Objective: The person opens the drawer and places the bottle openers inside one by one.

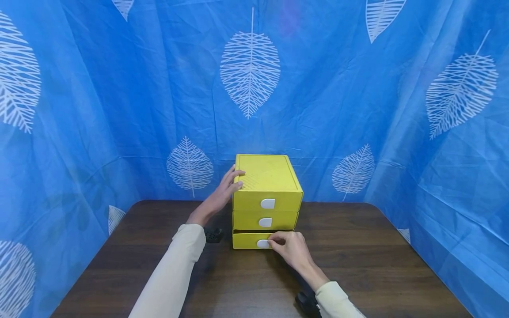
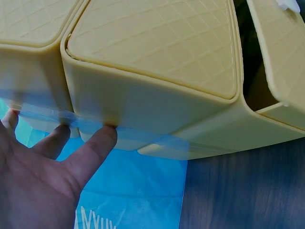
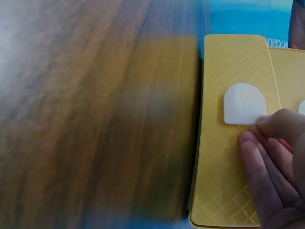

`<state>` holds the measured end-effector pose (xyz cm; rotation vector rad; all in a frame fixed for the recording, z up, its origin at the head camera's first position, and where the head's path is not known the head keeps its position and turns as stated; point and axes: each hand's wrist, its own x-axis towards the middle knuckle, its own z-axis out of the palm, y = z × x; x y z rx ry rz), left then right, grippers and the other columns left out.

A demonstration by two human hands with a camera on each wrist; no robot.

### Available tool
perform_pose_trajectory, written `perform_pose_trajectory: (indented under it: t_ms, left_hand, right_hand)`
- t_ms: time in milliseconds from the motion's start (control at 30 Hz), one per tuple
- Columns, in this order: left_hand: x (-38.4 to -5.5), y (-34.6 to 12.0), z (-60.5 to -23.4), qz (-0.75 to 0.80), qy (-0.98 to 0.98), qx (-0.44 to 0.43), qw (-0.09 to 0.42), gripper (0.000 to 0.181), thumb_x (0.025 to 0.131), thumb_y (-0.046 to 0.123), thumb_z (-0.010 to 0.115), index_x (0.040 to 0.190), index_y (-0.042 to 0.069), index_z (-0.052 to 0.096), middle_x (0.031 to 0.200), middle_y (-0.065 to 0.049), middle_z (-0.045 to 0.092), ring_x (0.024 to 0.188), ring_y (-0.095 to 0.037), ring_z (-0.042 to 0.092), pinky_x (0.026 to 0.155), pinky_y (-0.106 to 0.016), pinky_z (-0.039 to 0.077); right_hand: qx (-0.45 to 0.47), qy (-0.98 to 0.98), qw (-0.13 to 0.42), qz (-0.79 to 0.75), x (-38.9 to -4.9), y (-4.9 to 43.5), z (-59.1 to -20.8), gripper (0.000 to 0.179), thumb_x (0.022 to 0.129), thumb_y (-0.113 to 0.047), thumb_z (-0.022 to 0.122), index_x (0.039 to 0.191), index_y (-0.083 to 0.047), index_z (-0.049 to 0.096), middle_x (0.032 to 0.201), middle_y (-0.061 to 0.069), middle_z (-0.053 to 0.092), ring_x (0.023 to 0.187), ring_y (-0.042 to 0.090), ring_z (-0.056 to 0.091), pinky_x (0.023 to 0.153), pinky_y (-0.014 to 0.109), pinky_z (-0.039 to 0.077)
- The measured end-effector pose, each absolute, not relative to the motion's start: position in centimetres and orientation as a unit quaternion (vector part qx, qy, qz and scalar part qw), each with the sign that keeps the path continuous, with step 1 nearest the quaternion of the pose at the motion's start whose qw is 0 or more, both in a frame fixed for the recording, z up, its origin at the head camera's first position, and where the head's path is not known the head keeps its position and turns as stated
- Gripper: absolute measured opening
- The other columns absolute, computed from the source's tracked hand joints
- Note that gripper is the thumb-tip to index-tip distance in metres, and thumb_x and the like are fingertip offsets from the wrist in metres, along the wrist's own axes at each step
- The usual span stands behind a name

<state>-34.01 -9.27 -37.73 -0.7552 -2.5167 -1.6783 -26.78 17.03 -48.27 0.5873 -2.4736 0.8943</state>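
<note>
A yellow drawer unit (image 1: 267,173) with stacked drawers and white tab handles stands on the table. Its bottom drawer (image 1: 245,241) is pulled out slightly, with a dark gap along the top edge. My right hand (image 1: 295,252) pinches the edge of that drawer's white handle (image 3: 244,104) between thumb and fingers. My left hand (image 1: 220,196) touches the unit's left side near the top, fingers spread. In the left wrist view, the fingertips (image 2: 107,133) press on the side wall, and the drawer front tilts out at the right.
The dark wooden table (image 1: 358,265) carries the unit near its back edge. Behind and at both sides hangs a blue curtain (image 1: 318,88) with white leaf prints. Small black objects lie by the left wrist (image 1: 213,236) and right sleeve (image 1: 305,304).
</note>
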Motion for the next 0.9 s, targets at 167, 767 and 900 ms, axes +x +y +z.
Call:
perform_pose_trajectory:
  t_ms: [167,767,900]
  left_hand:
    - [-33.9,-9.1,-37.6,-0.541,-0.807,-0.237,0.009,0.055,0.107,0.048,0.043,0.156,0.025,0.034,0.173,0.005,-0.012,0.159,-0.039,0.007,0.118,-0.071,0.023]
    - [-33.6,-8.9,-37.2,-0.519,-0.818,-0.244,0.055,0.056,0.109,0.049,0.037,0.159,0.023,0.032,0.175,-0.004,-0.006,0.160,-0.036,0.002,0.121,-0.069,0.017]
    - [-32.8,-9.4,-37.6,-0.532,-0.817,-0.214,0.060,0.063,0.108,0.058,0.030,0.164,0.031,0.019,0.174,-0.003,0.004,0.159,-0.036,0.012,0.118,-0.070,0.024]
  right_hand:
    - [0.211,-0.890,0.237,0.328,-27.1,16.9,-48.3,0.006,0.084,-0.017,0.085,0.082,-0.021,0.081,0.081,-0.014,0.077,0.077,0.000,0.069,0.071,0.025,0.057]
    - [0.195,-0.900,0.227,0.318,-27.6,16.7,-47.5,0.006,0.084,-0.015,0.084,0.088,-0.019,0.083,0.084,-0.010,0.079,0.083,0.007,0.073,0.076,0.031,0.059]
    - [0.195,-0.901,0.216,0.323,-27.2,16.9,-47.1,0.008,0.086,-0.014,0.082,0.093,-0.018,0.082,0.088,-0.007,0.080,0.085,0.010,0.075,0.078,0.032,0.060]
